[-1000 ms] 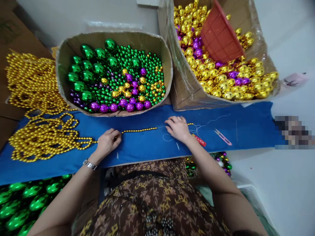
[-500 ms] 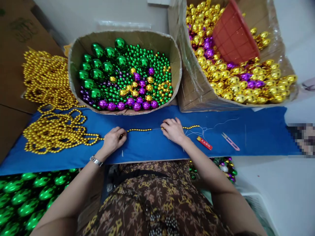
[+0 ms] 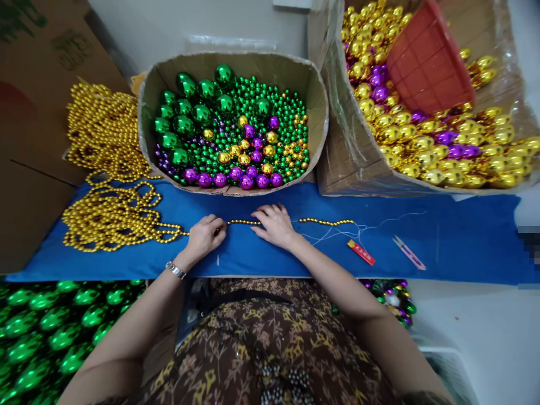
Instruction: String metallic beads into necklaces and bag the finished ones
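Observation:
My left hand (image 3: 206, 234) is closed with the thumb and fingers pinched on a string of gold beads (image 3: 243, 221) that runs out to its right. My right hand (image 3: 275, 226) lies over the same string, its fingers curved and the thumb on the near side of the beads. Bare thread shows just right of this hand, then a second run of gold beads (image 3: 325, 221) with loose white thread (image 3: 333, 233) trailing from it. From the left hand's other side, beads lead to a pile of gold bead strands (image 3: 112, 219).
Behind the blue cloth (image 3: 291, 264) stand a carton (image 3: 317, 124) of green, purple and gold beads and a larger carton (image 3: 337, 152) with a red basket (image 3: 430, 62). A red packet (image 3: 361, 252) and pink thread snips (image 3: 410, 253) lie at right. Large green balls (image 3: 59, 332) sit lower left.
My right hand has moved left along the string towards my left hand, and more of the right-hand bead run shows. My left hand keeps its hold. The whole view has shifted slightly.

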`<state>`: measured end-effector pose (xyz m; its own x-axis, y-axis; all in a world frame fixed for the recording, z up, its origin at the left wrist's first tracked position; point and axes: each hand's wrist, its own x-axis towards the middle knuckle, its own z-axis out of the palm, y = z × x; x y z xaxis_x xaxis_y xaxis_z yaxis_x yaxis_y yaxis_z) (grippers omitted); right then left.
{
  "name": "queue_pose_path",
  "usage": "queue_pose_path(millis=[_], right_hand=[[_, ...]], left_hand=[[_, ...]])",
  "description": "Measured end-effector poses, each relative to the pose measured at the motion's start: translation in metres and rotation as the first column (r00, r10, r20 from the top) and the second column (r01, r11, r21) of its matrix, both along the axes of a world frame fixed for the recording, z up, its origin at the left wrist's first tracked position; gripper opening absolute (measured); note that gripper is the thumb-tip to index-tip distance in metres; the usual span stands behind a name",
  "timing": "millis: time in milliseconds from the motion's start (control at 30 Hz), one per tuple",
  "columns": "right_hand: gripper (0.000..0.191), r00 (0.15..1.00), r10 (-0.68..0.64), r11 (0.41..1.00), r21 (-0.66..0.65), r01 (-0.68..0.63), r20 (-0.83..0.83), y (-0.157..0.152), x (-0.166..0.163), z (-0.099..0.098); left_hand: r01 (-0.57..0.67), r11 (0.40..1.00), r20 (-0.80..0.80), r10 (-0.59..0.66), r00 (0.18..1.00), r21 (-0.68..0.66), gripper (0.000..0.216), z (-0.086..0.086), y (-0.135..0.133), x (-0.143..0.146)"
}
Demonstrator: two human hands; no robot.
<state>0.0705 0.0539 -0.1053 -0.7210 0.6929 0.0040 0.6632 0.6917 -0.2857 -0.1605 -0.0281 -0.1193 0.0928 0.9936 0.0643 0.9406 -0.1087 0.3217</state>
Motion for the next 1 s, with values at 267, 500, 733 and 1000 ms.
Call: queue_pose_path(millis=[267, 500, 733, 1000], right_hand=[[0.022, 1.000, 0.003, 1.000, 0.003, -0.003, -0.022, -0.001, -0.012, -0.007], [0.020, 0.996, -0.003, 1.000, -0.029, 0.000, -0.087, 0.000, -0.008, -0.011], [0.028, 0.987, -0.010, 0.999, -0.046, 0.002, -0.158, 0.007, 0.011, -0.018], [0.020, 0.987, -0.025, 0.998, -0.055, 0.016, -0.161, 0.010, 0.020, -0.020]], left_hand=[[-0.017, 1.000, 0.009, 0.017, 1.000, 0.005, 0.018, 0.002, 0.000, 0.003], [-0.016, 0.999, 0.025, 0.015, 1.000, 0.039, 0.017, -0.003, -0.001, 0.001], [-0.009, 0.998, 0.025, 0.008, 1.000, 0.070, 0.016, -0.008, -0.001, -0.001], [-0.009, 0.997, 0.033, 0.007, 0.999, 0.078, 0.016, -0.007, -0.002, 0.000]])
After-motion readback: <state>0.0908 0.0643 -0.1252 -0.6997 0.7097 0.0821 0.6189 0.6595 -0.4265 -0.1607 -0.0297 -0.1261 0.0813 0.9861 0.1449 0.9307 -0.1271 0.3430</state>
